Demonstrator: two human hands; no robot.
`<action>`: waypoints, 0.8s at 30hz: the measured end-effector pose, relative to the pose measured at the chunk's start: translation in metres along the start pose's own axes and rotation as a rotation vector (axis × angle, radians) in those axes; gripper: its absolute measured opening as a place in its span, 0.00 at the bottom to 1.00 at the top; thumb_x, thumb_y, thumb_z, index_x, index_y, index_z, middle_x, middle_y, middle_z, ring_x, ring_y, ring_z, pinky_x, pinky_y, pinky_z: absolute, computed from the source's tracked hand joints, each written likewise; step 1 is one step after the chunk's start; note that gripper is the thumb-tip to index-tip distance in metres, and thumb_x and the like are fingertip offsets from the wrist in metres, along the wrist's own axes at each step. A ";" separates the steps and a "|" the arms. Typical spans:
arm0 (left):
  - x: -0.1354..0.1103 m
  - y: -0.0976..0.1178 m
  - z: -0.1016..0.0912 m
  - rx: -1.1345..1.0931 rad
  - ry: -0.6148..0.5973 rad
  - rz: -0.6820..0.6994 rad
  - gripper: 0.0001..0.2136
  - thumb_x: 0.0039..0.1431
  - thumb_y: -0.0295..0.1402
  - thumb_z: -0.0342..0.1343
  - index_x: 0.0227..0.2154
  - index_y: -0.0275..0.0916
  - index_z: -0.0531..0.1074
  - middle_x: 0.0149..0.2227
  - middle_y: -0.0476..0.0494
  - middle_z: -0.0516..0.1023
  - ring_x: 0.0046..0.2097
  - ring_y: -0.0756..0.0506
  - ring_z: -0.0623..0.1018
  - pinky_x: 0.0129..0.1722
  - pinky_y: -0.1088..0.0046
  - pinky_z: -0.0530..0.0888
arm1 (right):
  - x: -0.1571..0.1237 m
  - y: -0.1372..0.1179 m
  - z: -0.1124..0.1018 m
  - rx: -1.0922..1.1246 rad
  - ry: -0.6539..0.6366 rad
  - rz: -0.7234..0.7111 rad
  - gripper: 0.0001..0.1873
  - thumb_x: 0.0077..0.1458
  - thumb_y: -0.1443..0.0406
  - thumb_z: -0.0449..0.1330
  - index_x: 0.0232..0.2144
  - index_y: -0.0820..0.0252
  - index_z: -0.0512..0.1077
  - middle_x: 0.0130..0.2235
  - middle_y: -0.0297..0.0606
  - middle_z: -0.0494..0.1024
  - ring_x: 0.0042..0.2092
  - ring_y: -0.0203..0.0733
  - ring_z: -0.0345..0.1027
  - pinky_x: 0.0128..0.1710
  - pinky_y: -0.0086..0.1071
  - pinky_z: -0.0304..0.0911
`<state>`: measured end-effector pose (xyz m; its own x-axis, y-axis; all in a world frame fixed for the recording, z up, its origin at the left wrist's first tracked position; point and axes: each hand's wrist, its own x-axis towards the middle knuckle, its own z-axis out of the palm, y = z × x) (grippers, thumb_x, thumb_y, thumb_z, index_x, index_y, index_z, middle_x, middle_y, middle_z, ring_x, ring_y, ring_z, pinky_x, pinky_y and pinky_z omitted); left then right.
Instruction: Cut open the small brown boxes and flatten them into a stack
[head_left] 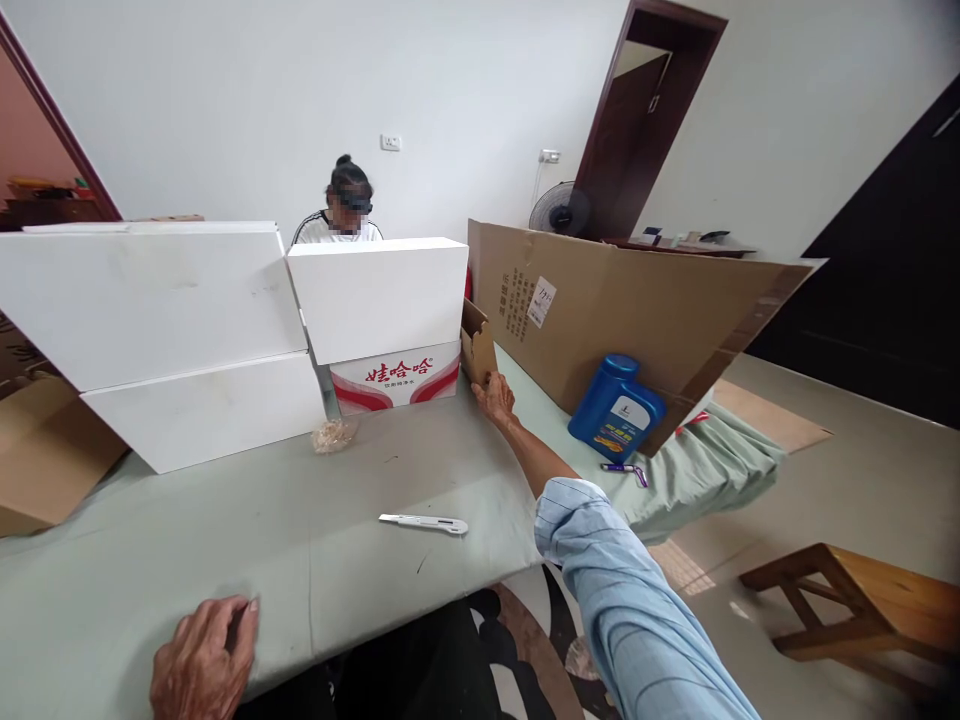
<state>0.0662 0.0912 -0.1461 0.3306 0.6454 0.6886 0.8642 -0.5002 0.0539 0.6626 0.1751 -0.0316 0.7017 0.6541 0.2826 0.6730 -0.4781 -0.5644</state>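
Observation:
My right hand (495, 398) reaches forward across the table, its fingers closed on the near lower edge of a narrow brown cardboard piece (478, 345). That cardboard stands between a white box with red Chinese print (394, 380) and a large brown cardboard sheet (585, 310). Near the table's front edge rests my left hand (204, 655), loosely curled, with a gap between thumb and fingers and nothing seen in it. A white utility knife (424, 523) lies on the table between my hands, touched by neither.
White boxes (150, 300) are stacked at left, another white box (379, 300) beside them. A small clear bag (332, 435) lies in front. At right are a blue oil jug (616, 410) and a purple item (624, 472). A person (341, 210) sits opposite. A wooden stool (862, 610) stands right.

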 end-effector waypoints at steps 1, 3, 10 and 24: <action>0.000 0.000 0.000 0.002 0.000 -0.004 0.14 0.76 0.40 0.48 0.39 0.41 0.75 0.35 0.42 0.81 0.39 0.36 0.79 0.38 0.61 0.66 | -0.001 0.001 0.000 -0.001 -0.003 0.003 0.22 0.69 0.55 0.60 0.60 0.54 0.68 0.63 0.49 0.73 0.60 0.57 0.70 0.60 0.47 0.67; 0.000 0.001 -0.001 0.005 -0.007 -0.014 0.14 0.77 0.40 0.48 0.39 0.41 0.75 0.35 0.42 0.82 0.40 0.36 0.79 0.39 0.61 0.66 | -0.003 0.003 -0.001 -0.007 -0.005 0.005 0.22 0.69 0.55 0.59 0.61 0.53 0.67 0.64 0.49 0.73 0.61 0.56 0.70 0.60 0.46 0.66; -0.003 -0.003 0.004 -0.014 -0.060 -0.066 0.15 0.76 0.41 0.47 0.39 0.42 0.76 0.37 0.41 0.83 0.41 0.37 0.79 0.41 0.61 0.65 | -0.016 0.002 -0.012 -0.045 0.027 -0.016 0.21 0.69 0.56 0.61 0.60 0.54 0.68 0.61 0.48 0.75 0.59 0.55 0.72 0.57 0.44 0.67; 0.010 0.007 0.002 -0.163 -0.113 -0.243 0.09 0.72 0.35 0.53 0.37 0.41 0.77 0.39 0.39 0.82 0.46 0.36 0.77 0.46 0.61 0.66 | -0.187 -0.031 0.011 -0.006 -0.214 -0.615 0.12 0.69 0.54 0.60 0.38 0.54 0.76 0.41 0.42 0.81 0.44 0.48 0.75 0.45 0.36 0.66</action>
<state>0.0762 0.0958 -0.1405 0.1699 0.8126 0.5575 0.8539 -0.4038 0.3284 0.5076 0.0745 -0.0757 0.1267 0.9115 0.3913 0.9387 0.0173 -0.3443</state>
